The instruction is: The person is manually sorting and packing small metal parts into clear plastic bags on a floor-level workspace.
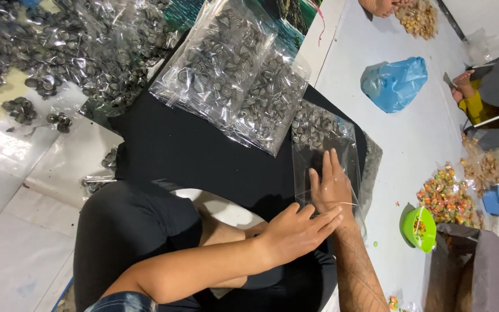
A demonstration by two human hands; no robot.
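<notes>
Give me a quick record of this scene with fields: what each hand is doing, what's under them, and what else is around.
left hand: laid flat across the right wrist, at the near end of the clear bag
right hand: pressed flat on the clear bag, fingers spread
clear bag: lies on the black cloth, dark striped pieces at its far end
filled bags: two, overlapping, on the black cloth beyond the hands
black cloth: spread under the bags
loose pieces: heaped at upper left
blue bag: crumpled on the pale floor
green bowl: beside colourful pieces
</notes>
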